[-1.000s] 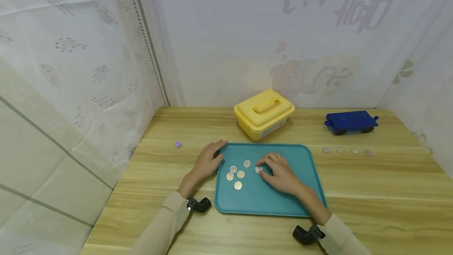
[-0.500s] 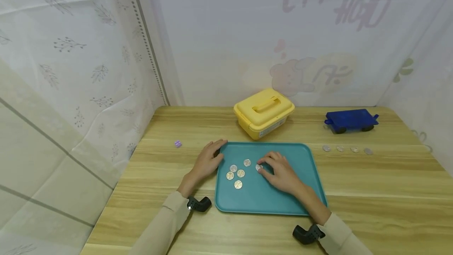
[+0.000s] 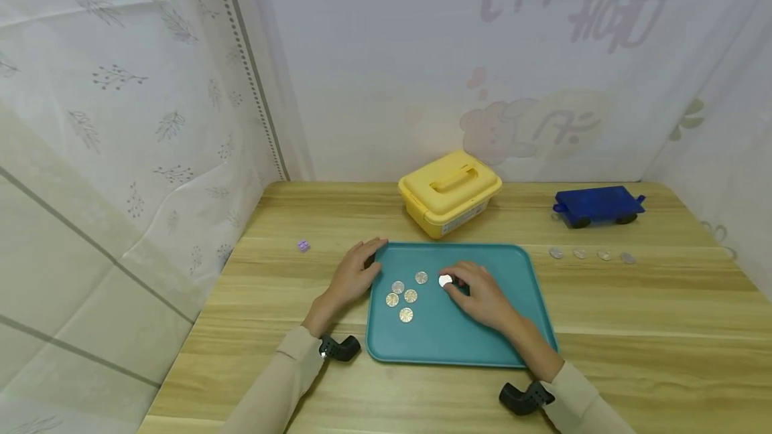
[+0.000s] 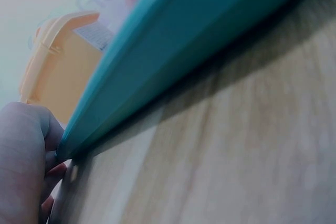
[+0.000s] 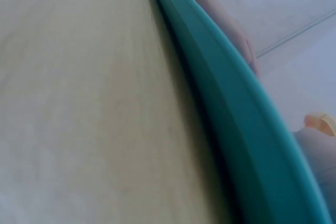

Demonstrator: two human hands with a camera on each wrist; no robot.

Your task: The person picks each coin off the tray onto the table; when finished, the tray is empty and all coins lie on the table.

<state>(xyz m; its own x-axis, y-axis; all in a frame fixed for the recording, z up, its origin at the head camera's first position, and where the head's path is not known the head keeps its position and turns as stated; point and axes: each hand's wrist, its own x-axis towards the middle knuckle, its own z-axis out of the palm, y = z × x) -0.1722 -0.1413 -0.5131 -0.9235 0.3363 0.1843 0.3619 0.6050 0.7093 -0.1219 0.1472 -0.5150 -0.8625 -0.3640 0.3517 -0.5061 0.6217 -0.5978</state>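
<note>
on the wooden table, to the left of the teal tray and well apart from it, lies a small purple block. the left hand rests at the tray's left edge, fingers stretched toward its far left corner and thumb spread away from them. five coins lie loose in the left part of the tray, four of them near one another and one a little farther back and to the right. a yellow box, lid on, stands just behind the tray. around the tray's middle, the right hand, apart from the left, pinches a bright coin between thumb and fingers; whether that coin touches the tray is hard to tell. the right forearm crosses the tray's near right corner. right of the tray, four more coins lie in a row, with a blue cart on dark wheels behind them.
</note>
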